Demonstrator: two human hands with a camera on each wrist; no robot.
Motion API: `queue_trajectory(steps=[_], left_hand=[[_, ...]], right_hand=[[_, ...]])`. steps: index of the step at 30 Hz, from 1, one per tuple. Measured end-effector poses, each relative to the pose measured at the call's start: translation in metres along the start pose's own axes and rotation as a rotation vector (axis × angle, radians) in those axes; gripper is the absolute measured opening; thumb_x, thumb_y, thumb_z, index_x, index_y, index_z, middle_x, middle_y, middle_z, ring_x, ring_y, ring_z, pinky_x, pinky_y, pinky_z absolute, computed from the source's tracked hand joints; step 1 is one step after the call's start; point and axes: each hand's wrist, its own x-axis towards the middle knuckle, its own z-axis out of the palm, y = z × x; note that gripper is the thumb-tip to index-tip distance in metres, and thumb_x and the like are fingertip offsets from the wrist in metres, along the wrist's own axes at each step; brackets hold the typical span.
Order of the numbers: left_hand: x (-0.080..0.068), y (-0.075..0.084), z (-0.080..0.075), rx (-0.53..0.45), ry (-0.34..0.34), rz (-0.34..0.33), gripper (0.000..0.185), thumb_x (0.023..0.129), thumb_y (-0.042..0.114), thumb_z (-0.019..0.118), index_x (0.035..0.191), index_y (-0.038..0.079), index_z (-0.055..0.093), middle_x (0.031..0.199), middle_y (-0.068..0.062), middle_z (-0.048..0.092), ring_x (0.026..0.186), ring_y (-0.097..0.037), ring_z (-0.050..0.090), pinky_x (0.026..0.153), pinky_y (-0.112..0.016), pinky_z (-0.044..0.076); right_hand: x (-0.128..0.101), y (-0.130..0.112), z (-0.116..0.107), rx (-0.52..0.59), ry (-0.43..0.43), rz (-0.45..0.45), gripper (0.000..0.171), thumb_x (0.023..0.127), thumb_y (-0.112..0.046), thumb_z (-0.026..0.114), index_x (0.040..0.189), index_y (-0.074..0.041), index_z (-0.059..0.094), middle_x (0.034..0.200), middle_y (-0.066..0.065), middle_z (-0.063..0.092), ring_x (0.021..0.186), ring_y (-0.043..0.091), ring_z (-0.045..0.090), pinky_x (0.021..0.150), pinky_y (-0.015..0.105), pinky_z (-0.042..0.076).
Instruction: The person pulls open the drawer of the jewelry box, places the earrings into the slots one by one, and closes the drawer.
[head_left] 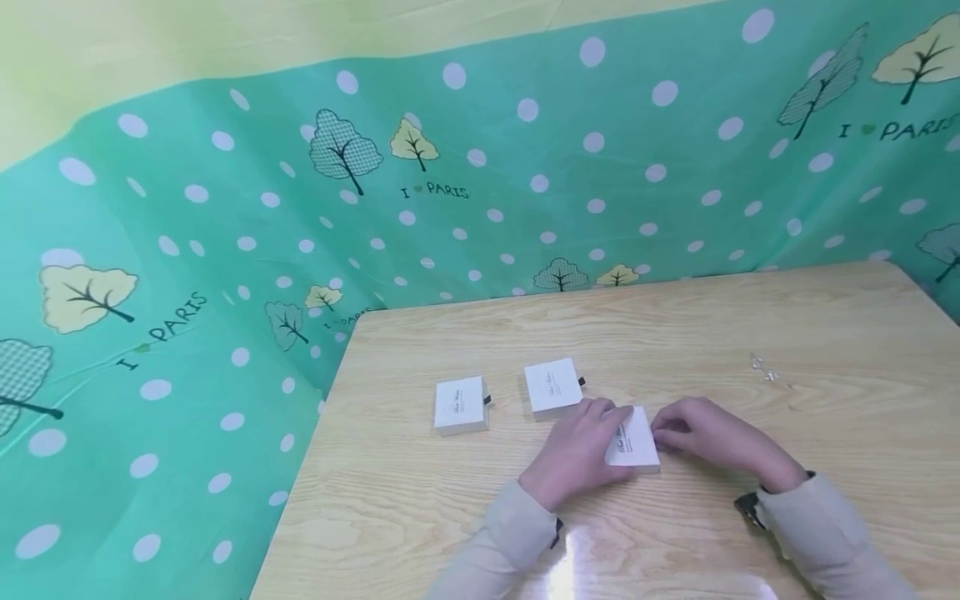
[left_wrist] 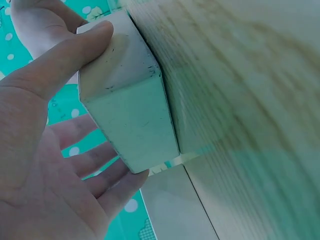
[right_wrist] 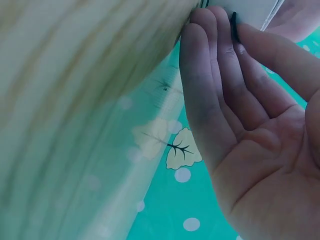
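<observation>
Near edge of the wooden table [head_left: 750,325], centre. My left hand [head_left: 573,454] clamps the white box [head_left: 634,440] from its left side — thumb along the top, fingers curled under the lower edge, as the left wrist view shows [left_wrist: 125,100]. That steadies it so it cannot slide. My right hand [head_left: 708,437] is at the opposite end, fingertips [right_wrist: 220,55] nearly straight and pressed against a small dark pull tab [right_wrist: 233,27]; whether they pinch it I cannot tell.

Box lies flat, printed lid up. Long axis runs roughly away from me, tilted slightly — tab end faces right.

Two matching boxes, one [head_left: 461,405] and another [head_left: 553,387], sit further back to the left, tabs also facing right.
</observation>
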Motion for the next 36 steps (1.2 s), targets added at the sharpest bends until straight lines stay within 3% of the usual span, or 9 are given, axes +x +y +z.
queue_trajectory(steps=[9,30,36], left_hand=[[0.001,0.0,-0.002,-0.009,-0.005,-0.022,0.083,0.074,0.058,0.08,0.143,0.023,0.052,0.13,0.005,0.058,0.117,-0.009,0.053,0.101,-0.022,0.044],[0.002,-0.003,-0.002,-0.088,-0.011,-0.062,0.085,0.07,0.055,0.084,0.143,0.024,0.053,0.123,0.007,0.059,0.111,-0.007,0.055,0.093,-0.02,0.046],[0.0,-0.003,0.0,-0.093,-0.016,-0.071,0.085,0.069,0.055,0.084,0.143,0.024,0.053,0.123,0.008,0.058,0.109,-0.006,0.055,0.092,-0.019,0.046]], right_hand=[[0.002,0.002,0.0,0.076,-0.032,0.025,0.014,0.096,-0.009,0.062,0.094,-0.006,0.075,0.077,-0.004,0.067,0.07,0.007,0.059,0.064,0.022,0.05],[-0.001,0.011,-0.004,0.127,-0.045,0.048,0.014,0.095,-0.003,0.059,0.094,0.001,0.072,0.078,0.0,0.068,0.07,0.011,0.064,0.064,0.025,0.055],[-0.003,0.014,-0.006,0.103,-0.045,0.084,0.016,0.095,-0.004,0.058,0.091,-0.003,0.073,0.074,-0.001,0.066,0.067,0.01,0.061,0.063,0.023,0.052]])
